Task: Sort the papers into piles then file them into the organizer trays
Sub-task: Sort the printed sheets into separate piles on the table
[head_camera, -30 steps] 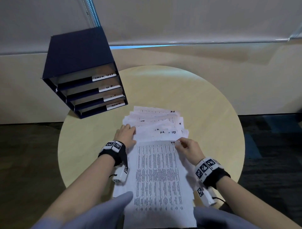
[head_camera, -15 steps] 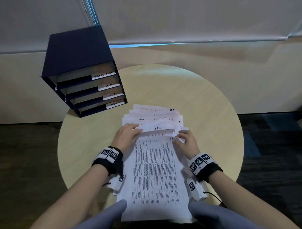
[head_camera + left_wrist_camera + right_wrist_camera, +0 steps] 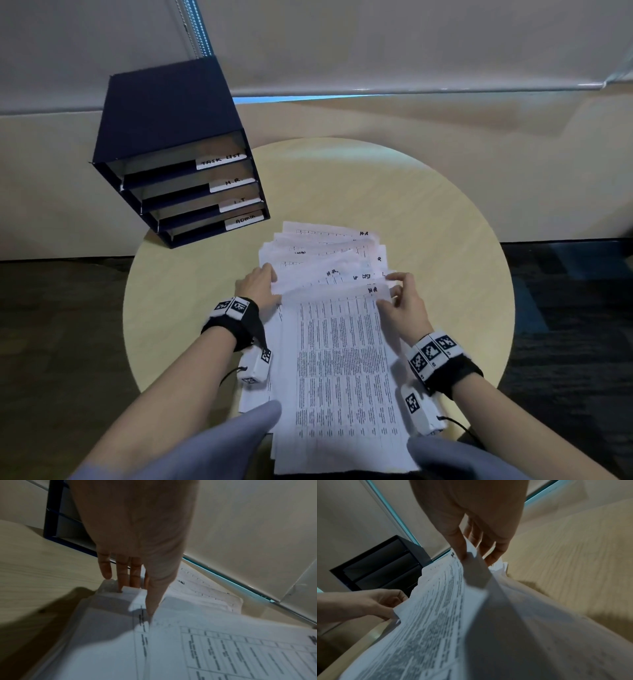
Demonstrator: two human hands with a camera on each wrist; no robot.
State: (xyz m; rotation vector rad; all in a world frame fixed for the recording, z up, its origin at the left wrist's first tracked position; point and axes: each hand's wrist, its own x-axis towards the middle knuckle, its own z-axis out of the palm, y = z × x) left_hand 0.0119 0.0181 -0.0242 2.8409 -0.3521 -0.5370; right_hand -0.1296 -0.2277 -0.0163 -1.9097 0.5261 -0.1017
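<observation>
The organizer (image 3: 178, 150) stood at the table's (image 3: 445, 212) far left edge, tray mouths facing the papers (image 3: 329, 260) fanned at centre. The left hand (image 3: 257, 286) pinched the fan's left edge, thumb on top, fingers beneath. The top sheet (image 3: 342, 359), marked H.R., ran lengthwise toward the person. The right hand (image 3: 404, 305) pinched its far right corner, lifted. The left hand lay nearer the trays.

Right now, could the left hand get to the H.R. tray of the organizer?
Probably yes. The left hand sits on the papers' left edge, and only bare table lies between it and the organizer; the H.R. tray faces it openly. It must release the papers first.
</observation>
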